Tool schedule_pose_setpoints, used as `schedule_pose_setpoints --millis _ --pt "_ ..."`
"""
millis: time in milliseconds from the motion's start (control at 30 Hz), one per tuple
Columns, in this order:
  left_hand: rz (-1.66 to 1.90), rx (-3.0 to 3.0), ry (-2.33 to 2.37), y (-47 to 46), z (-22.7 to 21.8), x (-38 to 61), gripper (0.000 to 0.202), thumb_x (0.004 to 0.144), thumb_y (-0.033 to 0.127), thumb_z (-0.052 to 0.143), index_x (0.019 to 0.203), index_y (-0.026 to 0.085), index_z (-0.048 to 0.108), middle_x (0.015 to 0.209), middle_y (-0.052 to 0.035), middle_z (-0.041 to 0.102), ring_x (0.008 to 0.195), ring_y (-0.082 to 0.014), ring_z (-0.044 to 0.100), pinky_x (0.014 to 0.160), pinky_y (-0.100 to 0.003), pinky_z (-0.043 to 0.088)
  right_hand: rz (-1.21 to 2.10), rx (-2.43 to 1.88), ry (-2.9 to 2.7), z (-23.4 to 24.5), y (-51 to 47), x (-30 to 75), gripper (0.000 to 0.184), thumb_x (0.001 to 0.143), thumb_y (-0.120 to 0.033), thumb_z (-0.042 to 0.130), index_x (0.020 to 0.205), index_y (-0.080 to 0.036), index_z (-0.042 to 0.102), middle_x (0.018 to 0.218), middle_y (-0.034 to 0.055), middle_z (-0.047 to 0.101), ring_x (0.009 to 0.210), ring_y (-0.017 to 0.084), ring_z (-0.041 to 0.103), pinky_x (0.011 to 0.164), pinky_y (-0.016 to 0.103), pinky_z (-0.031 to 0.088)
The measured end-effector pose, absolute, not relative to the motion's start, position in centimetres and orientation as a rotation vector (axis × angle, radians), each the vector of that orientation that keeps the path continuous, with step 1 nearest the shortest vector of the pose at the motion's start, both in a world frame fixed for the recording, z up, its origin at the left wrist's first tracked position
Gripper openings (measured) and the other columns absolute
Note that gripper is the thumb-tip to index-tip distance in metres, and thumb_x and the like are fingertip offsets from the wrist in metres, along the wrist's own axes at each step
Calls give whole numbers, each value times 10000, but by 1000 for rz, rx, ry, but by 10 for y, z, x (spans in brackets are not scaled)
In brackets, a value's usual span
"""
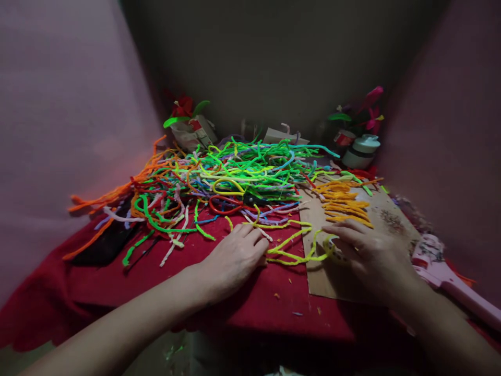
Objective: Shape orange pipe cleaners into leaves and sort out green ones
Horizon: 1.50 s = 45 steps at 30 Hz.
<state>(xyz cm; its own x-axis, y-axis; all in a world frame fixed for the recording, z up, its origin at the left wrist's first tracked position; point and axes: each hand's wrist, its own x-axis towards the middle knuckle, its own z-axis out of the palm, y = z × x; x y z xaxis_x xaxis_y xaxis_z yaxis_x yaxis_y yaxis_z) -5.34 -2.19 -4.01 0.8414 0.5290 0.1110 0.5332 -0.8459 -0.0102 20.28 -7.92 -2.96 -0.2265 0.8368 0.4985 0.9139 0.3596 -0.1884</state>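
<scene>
Yellow pipe cleaners [289, 254] stretch between my two hands, bent into crossing loops over the red cloth and the cardboard. My left hand [238, 255] rests low on the cloth, its fingers curled down where the yellow strands come out. Over the cardboard, my right hand [371, 256] is closed at the other end of the yellow strands. A small pale piece shows under its fingers, too shaded to name. Just beyond it lies a row of orange-yellow pipe cleaner pieces [344, 201]. Scissors with red and yellow handles [226, 204] lie behind my left hand.
A big heap of coloured pipe cleaners [250, 167] covers the back of the red cloth [250, 308]. The cardboard [324, 279] lies at right, beside a pink glue gun [450, 284]. A light blue jar [362, 151] and flower pieces [183, 109] stand behind.
</scene>
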Motion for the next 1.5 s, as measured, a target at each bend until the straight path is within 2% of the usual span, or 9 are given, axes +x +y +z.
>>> schedule_pose_setpoints --millis 300,433,533,633,800,933,1100,1333,1500 --pt "-245 -2989 -853 -29 -35 -61 167 880 149 400 768 151 523 835 -54 543 750 -167 414 698 -308 358 4 -1580 -1857 -24 -76 198 296 823 -221 472 1089 -181 595 1001 96 638 835 201 619 712 320 483" --pt "-515 -2890 -1022 -29 -22 -70 229 886 147 357 720 155 515 757 -46 537 688 -157 407 635 -289 351 49 -1570 -1363 -8 -101 185 140 814 -309 536 888 -230 625 757 21 623 677 159 581 633 262 464" --pt "-738 -2771 -1117 -32 -13 -72 218 885 160 357 751 152 528 714 -40 540 682 -155 427 641 -290 364 567 -1525 -1377 -4 -116 164 205 793 -383 550 688 -232 638 594 0 575 581 144 554 525 221 449" --pt "-850 -2713 -994 -41 -10 -63 224 887 152 337 787 144 538 688 -41 538 663 -156 436 640 -301 376 1385 -1264 -1347 -11 -113 138 236 746 -404 603 892 -231 667 759 36 663 700 194 626 621 288 513" --pt "-569 -2805 -614 -63 -19 -48 190 861 147 371 981 115 516 763 -54 535 644 -162 458 534 -295 372 1603 -870 -563 -20 -82 118 206 687 -319 680 827 -194 595 716 7 621 711 147 605 688 286 507" --pt "-437 -2811 -647 -69 -27 -57 176 848 144 360 952 129 501 711 -31 505 583 -158 460 480 -301 378 1605 -698 -421 -13 -73 128 157 773 -260 602 692 -189 488 455 -105 217 358 48 217 383 157 338" --pt "-368 -2772 -589 -64 -27 -70 235 839 141 367 1043 106 479 699 -28 513 562 -156 480 458 -296 392 1626 -652 -383 -4 -74 137 156 849 -260 484 723 -174 513 487 -107 114 384 65 72 344 156 261" --pt "-341 -2757 -644 -49 -23 -79 173 837 141 378 967 152 492 676 -12 530 550 -156 488 464 -282 375 1513 -684 -388 -4 -63 143 177 863 -228 465 744 -153 573 448 -102 185 346 54 144 335 147 291" --pt "-437 -2736 -745 -37 -31 -86 154 837 108 385 876 172 519 611 9 528 508 -139 468 453 -255 315 1487 -702 -295 -3 -56 137 151 874 -206 453 882 -168 598 661 -15 552 572 58 539 610 167 508"
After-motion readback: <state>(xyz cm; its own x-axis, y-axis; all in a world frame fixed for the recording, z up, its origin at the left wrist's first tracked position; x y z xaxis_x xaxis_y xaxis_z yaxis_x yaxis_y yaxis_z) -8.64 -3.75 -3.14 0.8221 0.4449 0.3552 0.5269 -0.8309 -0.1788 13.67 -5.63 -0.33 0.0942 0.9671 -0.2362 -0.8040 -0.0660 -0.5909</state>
